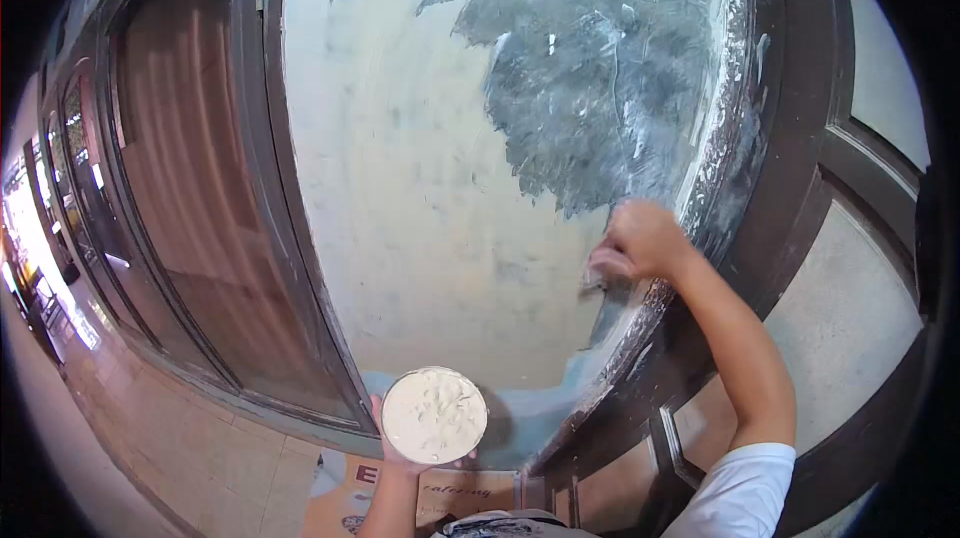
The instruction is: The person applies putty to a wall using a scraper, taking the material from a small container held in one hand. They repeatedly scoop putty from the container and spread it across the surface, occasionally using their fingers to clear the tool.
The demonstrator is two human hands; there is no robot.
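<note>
My left hand (402, 460) holds up a round tub (434, 415) full of off-white putty, low in the middle of the view. My right hand (638, 240) is closed around a small putty knife (594, 283) whose blade presses against the wall panel (420, 188) near its right edge. The panel is coated in pale putty on the left and bottom. Its upper right part is still dark grey with white streaks (600, 58).
A dark wooden door frame (780, 168) borders the panel on the right, with frosted panes (850, 318) beyond. A brown wooden door (190, 188) stands to the left. Printed cardboard (440, 488) lies on the tiled floor (180, 438) below.
</note>
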